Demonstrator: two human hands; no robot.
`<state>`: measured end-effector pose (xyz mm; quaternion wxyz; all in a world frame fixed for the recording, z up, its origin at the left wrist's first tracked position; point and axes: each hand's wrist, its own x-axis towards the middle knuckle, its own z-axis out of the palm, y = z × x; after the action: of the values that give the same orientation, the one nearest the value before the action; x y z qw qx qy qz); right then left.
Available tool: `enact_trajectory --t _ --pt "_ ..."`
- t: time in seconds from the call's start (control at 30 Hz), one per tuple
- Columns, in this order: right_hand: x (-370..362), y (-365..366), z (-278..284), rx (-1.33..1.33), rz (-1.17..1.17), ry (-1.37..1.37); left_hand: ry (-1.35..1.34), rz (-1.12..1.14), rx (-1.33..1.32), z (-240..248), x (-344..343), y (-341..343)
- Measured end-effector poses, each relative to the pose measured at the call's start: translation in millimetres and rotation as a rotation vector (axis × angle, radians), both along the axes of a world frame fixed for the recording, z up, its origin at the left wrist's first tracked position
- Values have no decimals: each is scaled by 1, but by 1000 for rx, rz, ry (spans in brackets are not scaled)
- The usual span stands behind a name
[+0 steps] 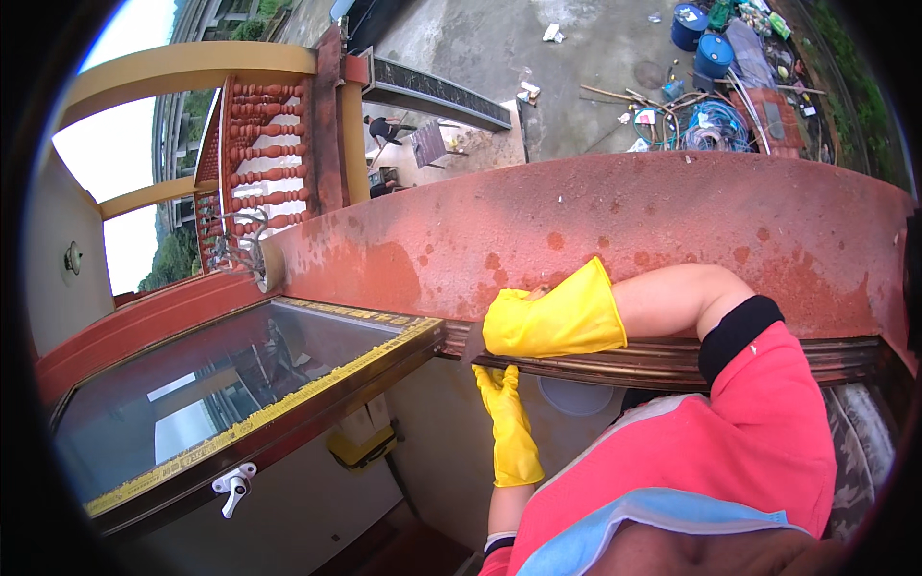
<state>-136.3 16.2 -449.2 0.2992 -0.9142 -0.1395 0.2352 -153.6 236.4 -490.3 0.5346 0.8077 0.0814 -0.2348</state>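
Both my hands wear yellow rubber gloves and meet at the brown metal window track [663, 363]. My right hand [547, 317] reaches across from the right over the outer side of the track, its fingers curled. A dark brown, cloth-like piece [473, 344] sticks out at its fingertips. Below the track, on the inner side, my left hand [504, 408] points upward with fingers bent together at the rail's edge, touching or close to the lower end of that piece. What lies inside the left fingers is hidden.
An opened window sash [230, 374] with yellow edge tape and a white handle [234, 487] swings out at left. Outside runs a wet-spotted red ledge [595, 211] with a potted plant [271, 264]. Far below lie blue barrels [714, 55], coiled hose [715, 127] and a person [384, 129].
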Motion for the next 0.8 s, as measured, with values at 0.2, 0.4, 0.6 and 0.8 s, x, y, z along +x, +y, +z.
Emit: enact_trajectory --t 0.2,0.4,0.6,0.8 --pt "21 15 1 18 54 -59 37 4 -2 1 3 0" --pt "24 14 1 8 103 -86 44 84 71 3 1 -6" --pt "44 24 10 14 131 -123 39 47 58 0 2 -1" --pt "66 30 21 6 162 -155 27 5 11 5 1 -9"
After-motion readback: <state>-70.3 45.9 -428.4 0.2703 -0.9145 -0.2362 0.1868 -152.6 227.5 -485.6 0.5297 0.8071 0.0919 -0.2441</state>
